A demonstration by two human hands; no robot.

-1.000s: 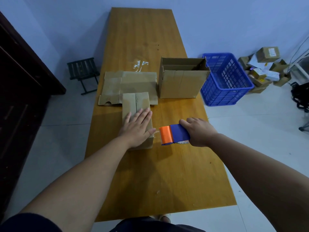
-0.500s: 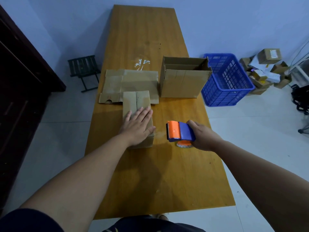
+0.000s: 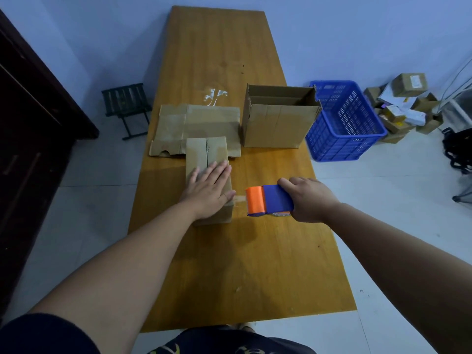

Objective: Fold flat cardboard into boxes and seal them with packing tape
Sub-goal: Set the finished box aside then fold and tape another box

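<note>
The left hand (image 3: 209, 192) is lying flat, fingers straight and together, pressing down on top of the small closed box (image 3: 207, 152), which is sitting on the wooden table (image 3: 229, 264) near its middle. At three o'clock from that box, the right hand (image 3: 311, 200) is gripping the blue handle of the tape dispenser (image 3: 268, 200), its orange end pointing toward the box. A short strip of clear tape (image 3: 240, 199) is stretching from the dispenser to the box's right edge, just beside the left thumb (the tape's end under the thumb is hard to make out). At twelve o'clock from the small box, flat cardboard (image 3: 199, 123) is lying with the box's far end overlapping it. At one o'clock, an open-topped carton (image 3: 275, 129) is standing upright, with a blue basket (image 3: 344, 123) sitting on the floor just beyond the table's right edge.
</note>
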